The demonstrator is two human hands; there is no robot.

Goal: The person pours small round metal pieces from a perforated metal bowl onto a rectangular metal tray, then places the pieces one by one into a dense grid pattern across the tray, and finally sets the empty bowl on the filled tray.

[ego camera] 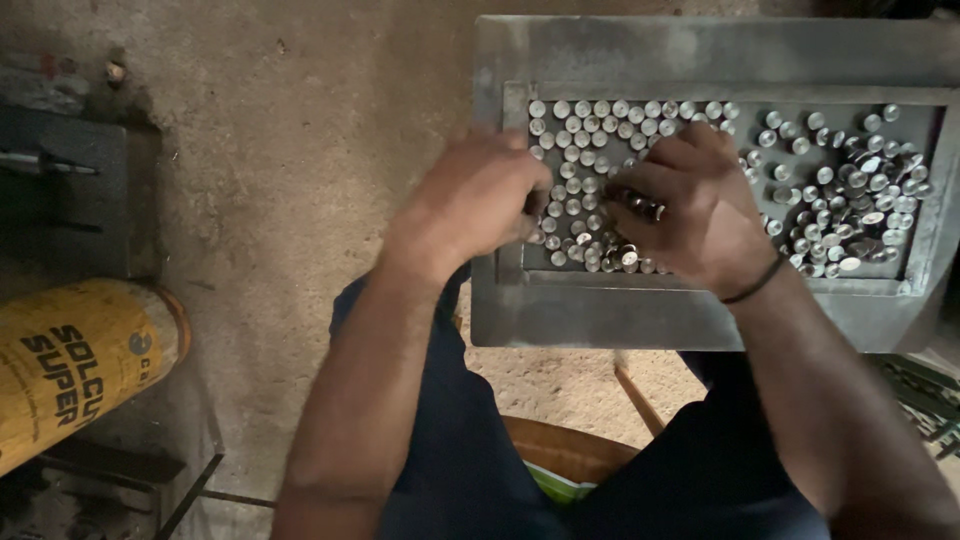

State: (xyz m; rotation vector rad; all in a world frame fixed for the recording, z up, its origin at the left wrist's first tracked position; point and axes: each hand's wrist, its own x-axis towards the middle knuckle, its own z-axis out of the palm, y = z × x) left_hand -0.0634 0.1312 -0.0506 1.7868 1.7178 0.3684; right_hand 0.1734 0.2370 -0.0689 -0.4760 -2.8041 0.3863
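A grey metal tray (700,60) lies on the floor in front of me, holding several small shiny metal cylinders. At its left they stand packed in neat rows (600,125); at its right they lie in a loose heap (860,200). My left hand (470,200) rests over the tray's left rim, fingers curled down among the standing pieces. My right hand (700,215) is closed around a few dark metal pieces (640,205) that stick out toward the left hand. A dark band circles my right wrist.
A yellow cylindrical can (75,365) lies at lower left beside a dark metal block (70,200). A rough concrete floor (300,150) surrounds the tray. My knees in dark trousers and a wooden seat edge (570,450) show below.
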